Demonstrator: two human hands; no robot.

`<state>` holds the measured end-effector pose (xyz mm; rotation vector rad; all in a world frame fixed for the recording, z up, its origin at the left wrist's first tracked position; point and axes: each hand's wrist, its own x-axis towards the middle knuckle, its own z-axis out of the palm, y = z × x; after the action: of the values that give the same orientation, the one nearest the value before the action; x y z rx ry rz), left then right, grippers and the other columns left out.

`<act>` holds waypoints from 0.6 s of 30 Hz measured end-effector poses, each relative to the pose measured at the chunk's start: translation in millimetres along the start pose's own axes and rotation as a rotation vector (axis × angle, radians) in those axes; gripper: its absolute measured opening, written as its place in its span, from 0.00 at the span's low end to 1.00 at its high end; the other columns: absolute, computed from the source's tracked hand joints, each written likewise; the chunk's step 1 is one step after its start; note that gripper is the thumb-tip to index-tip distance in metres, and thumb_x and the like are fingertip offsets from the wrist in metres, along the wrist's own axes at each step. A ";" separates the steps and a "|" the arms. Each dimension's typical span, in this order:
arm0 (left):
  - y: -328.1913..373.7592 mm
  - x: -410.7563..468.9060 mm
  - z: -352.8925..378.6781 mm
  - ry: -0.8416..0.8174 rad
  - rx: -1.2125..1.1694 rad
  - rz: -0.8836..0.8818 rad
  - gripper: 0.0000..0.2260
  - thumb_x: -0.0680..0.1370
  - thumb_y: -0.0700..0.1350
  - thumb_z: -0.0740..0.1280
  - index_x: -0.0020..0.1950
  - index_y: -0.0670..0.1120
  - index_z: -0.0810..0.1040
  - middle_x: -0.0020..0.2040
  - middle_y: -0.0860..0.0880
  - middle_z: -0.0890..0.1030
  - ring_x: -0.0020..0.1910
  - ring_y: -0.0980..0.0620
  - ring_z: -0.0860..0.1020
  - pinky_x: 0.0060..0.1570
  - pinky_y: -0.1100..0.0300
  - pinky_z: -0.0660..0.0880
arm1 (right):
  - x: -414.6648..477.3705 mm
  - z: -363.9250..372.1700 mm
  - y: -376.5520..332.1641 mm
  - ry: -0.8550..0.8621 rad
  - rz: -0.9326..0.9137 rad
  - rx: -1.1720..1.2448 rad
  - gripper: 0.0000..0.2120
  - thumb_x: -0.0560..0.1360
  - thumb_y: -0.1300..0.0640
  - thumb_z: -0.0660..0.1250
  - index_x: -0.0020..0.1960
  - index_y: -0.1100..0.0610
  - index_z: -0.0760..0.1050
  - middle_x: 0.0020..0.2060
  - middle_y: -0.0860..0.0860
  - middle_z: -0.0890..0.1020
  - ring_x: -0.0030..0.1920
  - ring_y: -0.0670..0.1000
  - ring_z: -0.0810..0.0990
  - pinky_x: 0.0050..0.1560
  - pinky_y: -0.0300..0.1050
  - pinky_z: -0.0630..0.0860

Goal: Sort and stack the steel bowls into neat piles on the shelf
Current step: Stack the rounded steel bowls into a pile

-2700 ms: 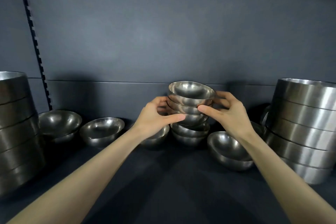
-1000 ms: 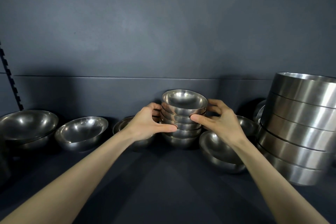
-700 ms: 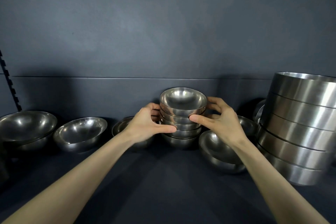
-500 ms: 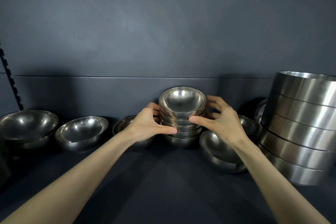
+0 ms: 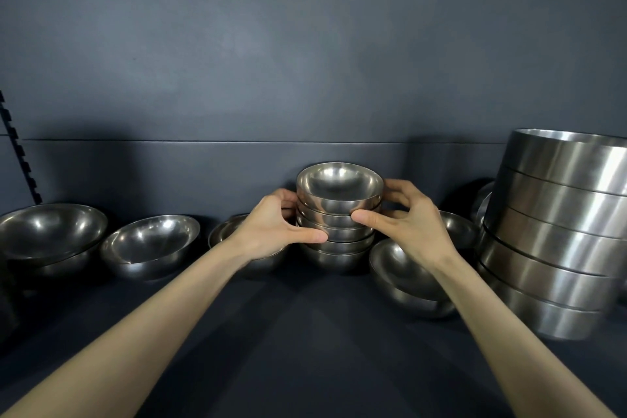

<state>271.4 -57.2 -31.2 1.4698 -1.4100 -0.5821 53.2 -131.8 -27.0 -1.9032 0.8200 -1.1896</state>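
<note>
A stack of small steel bowls [image 5: 339, 214] stands at the back middle of the dark shelf [image 5: 288, 332]. My left hand [image 5: 274, 231] grips the stack's left side, thumb across the front of a middle bowl. My right hand [image 5: 403, 224] grips the right side, thumb pressed under the top bowl's rim. The top bowl sits nested and slightly tilted toward me. A single small bowl [image 5: 224, 234] lies partly hidden behind my left wrist.
A tilted bowl [image 5: 400, 275] lies under my right wrist, another bowl [image 5: 458, 231] behind it. A tall pile of large straight-sided bowls [image 5: 556, 234] fills the right. Two wider bowls [image 5: 149, 244] [image 5: 47, 234] sit at the left. A slotted shelf rail [image 5: 20, 149] runs up the left wall.
The upper bowls, held above the lower ones earlier, have come down and nested into one stack. Both hands stay on its sides. The view shifted right, losing the left pile.
</note>
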 end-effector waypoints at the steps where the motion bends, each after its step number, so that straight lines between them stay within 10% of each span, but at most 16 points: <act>1: 0.6 -0.6 0.0 -0.001 -0.003 0.004 0.33 0.59 0.45 0.82 0.60 0.45 0.73 0.53 0.55 0.80 0.55 0.60 0.78 0.50 0.71 0.73 | -0.1 0.1 0.3 0.001 0.005 0.010 0.43 0.47 0.32 0.77 0.59 0.45 0.73 0.52 0.42 0.82 0.47 0.44 0.84 0.52 0.41 0.80; 18: -0.7 -4.6 0.9 0.034 -0.015 0.023 0.25 0.62 0.41 0.81 0.53 0.51 0.74 0.49 0.58 0.80 0.46 0.68 0.79 0.43 0.76 0.72 | -1.2 -0.3 -1.0 -0.017 0.008 -0.004 0.49 0.47 0.26 0.75 0.64 0.45 0.72 0.54 0.43 0.82 0.50 0.47 0.84 0.57 0.50 0.79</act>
<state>269.9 -53.2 -33.5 1.4439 -1.3919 -0.5499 52.6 -130.3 -26.6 -1.9089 0.8201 -1.1660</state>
